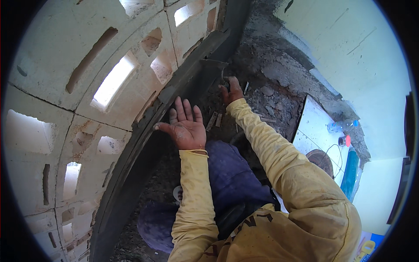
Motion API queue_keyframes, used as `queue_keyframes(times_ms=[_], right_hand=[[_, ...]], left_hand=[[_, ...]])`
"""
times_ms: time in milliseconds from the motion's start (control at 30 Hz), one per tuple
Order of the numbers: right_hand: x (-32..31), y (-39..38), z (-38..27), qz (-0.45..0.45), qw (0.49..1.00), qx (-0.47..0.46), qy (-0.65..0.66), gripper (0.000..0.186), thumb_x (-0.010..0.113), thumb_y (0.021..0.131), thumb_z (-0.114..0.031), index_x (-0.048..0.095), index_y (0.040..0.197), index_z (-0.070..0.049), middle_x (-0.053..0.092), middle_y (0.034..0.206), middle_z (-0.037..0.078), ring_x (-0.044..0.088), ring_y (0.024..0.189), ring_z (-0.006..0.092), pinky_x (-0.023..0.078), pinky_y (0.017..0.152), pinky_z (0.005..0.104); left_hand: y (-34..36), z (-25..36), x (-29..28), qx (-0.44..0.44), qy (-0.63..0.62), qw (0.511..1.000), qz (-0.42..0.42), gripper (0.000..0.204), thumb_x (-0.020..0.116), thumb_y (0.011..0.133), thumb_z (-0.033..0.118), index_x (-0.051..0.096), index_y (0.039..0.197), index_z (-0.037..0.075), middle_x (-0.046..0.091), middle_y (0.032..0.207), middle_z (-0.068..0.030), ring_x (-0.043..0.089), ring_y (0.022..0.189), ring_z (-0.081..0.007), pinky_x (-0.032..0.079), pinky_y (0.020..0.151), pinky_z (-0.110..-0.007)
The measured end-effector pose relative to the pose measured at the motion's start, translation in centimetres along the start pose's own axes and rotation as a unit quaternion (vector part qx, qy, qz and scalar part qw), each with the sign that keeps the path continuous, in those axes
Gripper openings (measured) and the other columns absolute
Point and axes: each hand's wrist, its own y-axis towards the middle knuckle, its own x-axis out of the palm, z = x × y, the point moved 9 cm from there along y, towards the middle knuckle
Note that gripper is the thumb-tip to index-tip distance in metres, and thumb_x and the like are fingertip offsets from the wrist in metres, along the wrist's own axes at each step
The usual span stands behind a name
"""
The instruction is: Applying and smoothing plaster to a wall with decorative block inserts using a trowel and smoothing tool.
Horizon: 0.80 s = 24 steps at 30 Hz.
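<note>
My right hand (233,91) is closed round the handle of a trowel (213,63). The trowel's blade lies against the grey mortar band (192,61) along the foot of the block wall; its grip is mostly hidden by my fingers. Nearer to me, my left hand (188,126) is held palm up with its fingers spread and nothing in it. Its thumb is close to the mortar's edge; whether it touches cannot be told. Smears of grey show on the thumb tip.
On the left rises a pale wall of perforated blocks (144,81). Rubble (273,98) and wood scraps cover the ground ahead. At right, a white tiled slab (307,135) bears a clear plastic bottle (336,127), a red-lidded jar (343,141) and a round brown object (321,160).
</note>
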Motion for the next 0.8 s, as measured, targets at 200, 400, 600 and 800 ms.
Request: queue_keyframes(times_ms=[200,400,600,800], right_hand=[[-1.1,2.9,4.6,0.016,0.998,0.059,-0.028,0.031,0.063,0.081,-0.016,0.050,0.105,-0.003,0.053,0.100,0.023,0.051,0.095,0.0443,0.044,0.079,0.0448],[-3.8,4.5,6.9,0.053,0.989,0.098,-0.099,0.037,0.065,0.081,-0.021,0.049,0.110,-0.004,0.055,0.102,0.024,0.053,0.098,0.0445,0.045,0.082,0.0450],[-6.6,4.0,8.2,0.068,0.961,0.258,-0.078,0.045,0.067,0.081,-0.025,0.049,0.115,-0.002,0.060,0.101,0.024,0.058,0.094,0.0396,0.046,0.080,0.0421],[-6.6,1.2,0.8,0.008,0.932,0.270,0.240,0.030,0.065,0.085,-0.019,0.052,0.105,0.000,0.060,0.084,0.007,0.059,0.068,0.0143,0.049,0.059,0.0277]], left_hand=[[0.0,0.0,0.0,-0.006,-0.006,1.000,0.006,0.089,0.044,0.072,0.074,0.027,0.135,0.013,0.043,0.141,-0.0061,0.046,0.121,-0.0262,0.040,0.095,-0.045],[-0.2,0.0,0.1,0.006,0.008,1.000,-0.003,0.093,0.044,0.072,0.074,0.022,0.140,0.014,0.044,0.140,-0.0060,0.044,0.123,-0.0258,0.039,0.096,-0.045],[0.1,0.1,0.0,0.007,0.016,1.000,-0.010,0.100,0.045,0.070,0.075,0.014,0.144,0.015,0.041,0.142,-0.0052,0.043,0.124,-0.0242,0.038,0.097,-0.044],[0.2,0.9,-0.7,0.042,0.042,0.998,0.010,0.109,0.046,0.067,0.078,0.013,0.145,0.010,0.043,0.141,-0.0085,0.042,0.124,-0.0236,0.038,0.096,-0.041]])
